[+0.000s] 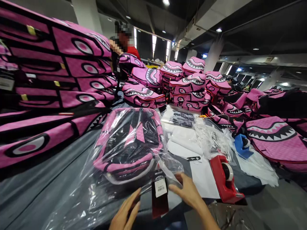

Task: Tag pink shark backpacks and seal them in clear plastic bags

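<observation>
One pink bkpk (133, 137) in clr plastic bag (82, 191), L fingers (131, 199) + R fingers (186, 184) parted nr edge.

Bare left hand (123, 212) and bare right hand (188, 191), slim in build.
Tapering fingers (134, 195) on both; on the right, a narrow wrist (199, 205) and uncovered forearm (208, 219), cropped at the lower edge.

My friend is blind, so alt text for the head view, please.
Left hand and right hand at clear plastic around a pink and black bag, a barcode tag between them; pink toothy bags are stacked behind, a red tape dispenser sits at right.
</observation>
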Action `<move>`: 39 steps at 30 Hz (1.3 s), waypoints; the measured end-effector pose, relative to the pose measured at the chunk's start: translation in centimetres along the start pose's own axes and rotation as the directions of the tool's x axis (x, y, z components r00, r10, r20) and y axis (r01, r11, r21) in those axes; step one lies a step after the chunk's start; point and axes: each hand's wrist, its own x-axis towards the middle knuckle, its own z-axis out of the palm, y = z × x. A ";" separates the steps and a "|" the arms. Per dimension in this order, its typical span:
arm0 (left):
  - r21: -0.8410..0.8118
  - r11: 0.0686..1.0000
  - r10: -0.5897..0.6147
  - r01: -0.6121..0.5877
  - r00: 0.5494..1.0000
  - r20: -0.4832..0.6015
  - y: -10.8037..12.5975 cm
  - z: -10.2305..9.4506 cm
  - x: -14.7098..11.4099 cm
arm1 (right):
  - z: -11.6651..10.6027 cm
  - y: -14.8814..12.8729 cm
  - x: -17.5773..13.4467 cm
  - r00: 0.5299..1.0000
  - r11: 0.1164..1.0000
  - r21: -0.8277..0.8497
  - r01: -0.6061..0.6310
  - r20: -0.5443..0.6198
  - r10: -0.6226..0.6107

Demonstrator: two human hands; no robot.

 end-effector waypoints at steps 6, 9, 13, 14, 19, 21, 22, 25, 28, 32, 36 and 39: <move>-0.082 0.975 -0.189 0.205 0.967 0.170 4.0 5.7 6.8 | 1.9 -0.9 0.6 0.999 0.991 -0.125 -0.037 -0.008 0.036; -0.107 0.965 -0.210 0.240 0.948 0.239 4.3 4.7 6.8 | 1.5 0.1 0.3 0.991 0.991 0.131 0.019 0.127 -0.036; -0.100 0.958 -0.226 0.270 0.920 0.321 5.2 3.1 5.5 | 1.6 -0.3 -0.8 0.951 0.868 0.492 -0.065 0.294 -0.096; -0.096 0.960 -0.218 0.263 0.916 0.337 5.4 3.1 5.3 | 1.7 -0.6 -1.0 0.937 0.796 0.593 -0.119 0.333 -0.108; -0.040 0.984 -0.149 0.175 0.921 0.361 5.6 4.7 5.8 | 2.1 -1.2 -1.8 0.885 0.464 0.801 -0.379 0.461 -0.072; 0.013 0.990 -0.134 0.138 0.926 0.352 4.9 5.3 6.0 | 2.0 -0.3 -2.1 0.877 0.399 0.812 -0.427 0.479 -0.036; 0.052 0.992 -0.128 0.118 0.932 0.339 4.5 5.5 6.0 | 2.0 0.2 -2.2 0.883 0.377 0.820 -0.431 0.470 -0.014; 0.200 0.979 -0.087 0.029 0.954 0.286 3.3 5.5 5.5 | 2.2 1.2 -2.5 0.915 0.433 0.815 -0.385 0.397 0.067; 0.332 0.938 -0.002 -0.100 0.956 0.295 3.0 5.1 5.0 | 2.9 0.6 -2.6 0.965 0.749 0.614 -0.248 0.224 0.137; 0.508 0.637 0.368 -0.580 0.808 0.460 3.9 4.3 6.5 | 4.1 0.0 -3.4 0.997 0.988 0.137 -0.072 -0.021 0.076; 0.350 -0.104 0.623 -0.931 0.213 0.753 6.7 4.6 9.4 | 6.7 1.2 -5.5 0.991 0.980 -0.185 0.074 -0.092 -0.093; -0.018 -0.195 0.509 -0.981 -0.117 0.853 9.0 5.9 10.4 | 9.2 2.6 -7.3 0.944 0.901 -0.348 0.259 -0.108 -0.313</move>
